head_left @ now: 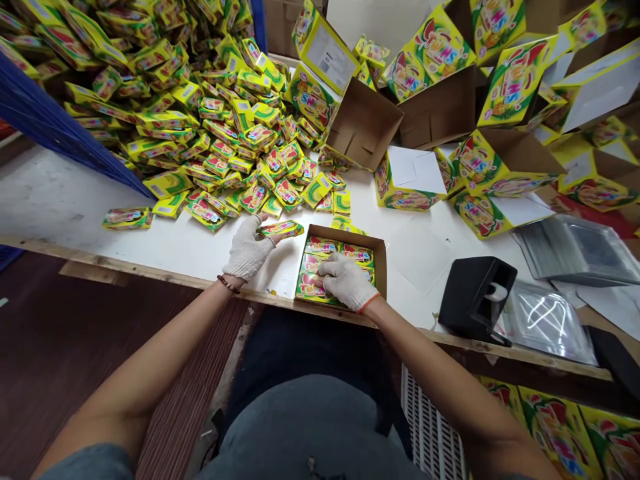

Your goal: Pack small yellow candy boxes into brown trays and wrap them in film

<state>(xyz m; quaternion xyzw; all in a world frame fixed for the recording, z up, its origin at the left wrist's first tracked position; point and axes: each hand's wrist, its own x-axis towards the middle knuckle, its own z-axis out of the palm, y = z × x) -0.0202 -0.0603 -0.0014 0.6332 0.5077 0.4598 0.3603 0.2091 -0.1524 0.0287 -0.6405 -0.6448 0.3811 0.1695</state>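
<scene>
Left hand (250,248), gloved, grips a small pack (283,230) between thumb and fingers, just left of the open box (381,267) at the bench's (415,250) near edge! Right hand (345,280) presses fingers onto packs inside; whether it grasps one, I can't tell.

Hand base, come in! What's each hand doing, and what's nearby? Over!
Left hand gripping small packet. Right hand on packets inside open box. Loose packets heaped beyond left hand.

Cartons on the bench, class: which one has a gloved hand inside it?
The open carton nearest the person's body: the right hand rests on the small packs inside. No hand is in any other carton.
</scene>
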